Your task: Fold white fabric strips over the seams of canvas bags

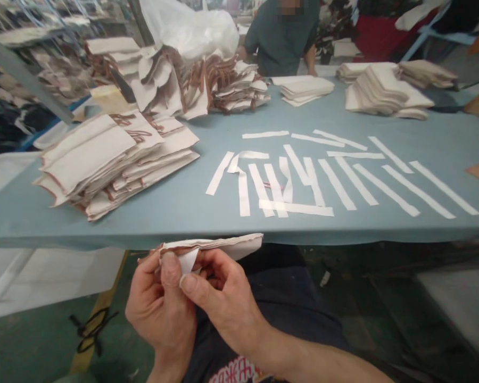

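Just in front of the table edge, both my hands hold a folded cream fabric piece [239, 244] with a brown edge along its left part. My left hand [163, 303] pinches its left end, the thumb pressed on top. A small white strip [189, 259] sticks up between the two thumbs, against the fabric. My right hand [223, 292] is closed around the strip and the lower side of the fabric, fingertips partly hidden. Many loose white strips [337, 183] lie scattered on the blue table beyond my hands.
On the blue-covered table [175, 210], a stack of folded cream pieces [91, 154] lies left. Brown-edged bundles [231, 85] and a plastic bag [191, 26] stand behind it. More cream stacks [387, 90] sit at the far right. A person [283, 37] is across the table.
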`<action>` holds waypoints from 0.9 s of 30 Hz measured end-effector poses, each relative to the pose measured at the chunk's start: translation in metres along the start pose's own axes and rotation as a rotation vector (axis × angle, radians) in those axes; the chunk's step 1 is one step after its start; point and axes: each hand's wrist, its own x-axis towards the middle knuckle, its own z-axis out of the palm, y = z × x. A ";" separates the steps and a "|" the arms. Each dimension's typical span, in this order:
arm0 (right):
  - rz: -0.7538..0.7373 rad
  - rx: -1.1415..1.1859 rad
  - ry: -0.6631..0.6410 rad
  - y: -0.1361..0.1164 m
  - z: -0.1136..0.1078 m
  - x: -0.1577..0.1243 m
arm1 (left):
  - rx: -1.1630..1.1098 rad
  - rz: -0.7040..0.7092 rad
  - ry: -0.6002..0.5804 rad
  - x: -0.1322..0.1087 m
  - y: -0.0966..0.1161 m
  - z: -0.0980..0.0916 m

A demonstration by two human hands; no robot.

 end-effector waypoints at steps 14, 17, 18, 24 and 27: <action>-0.011 -0.005 0.204 0.007 -0.014 0.010 | -0.031 -0.186 -0.160 -0.020 -0.012 0.023; -0.034 -0.012 0.192 0.001 -0.025 0.006 | -0.170 -0.300 -0.242 -0.010 -0.010 0.023; -0.066 -0.041 0.190 -0.002 -0.031 0.003 | -0.158 -0.317 -0.296 -0.005 -0.010 0.021; -0.148 -0.319 0.269 -0.023 -0.093 -0.008 | 0.233 0.004 -0.557 0.027 -0.017 -0.007; -0.170 -0.557 0.270 -0.034 -0.117 -0.001 | 0.220 0.212 -0.668 0.034 -0.017 -0.014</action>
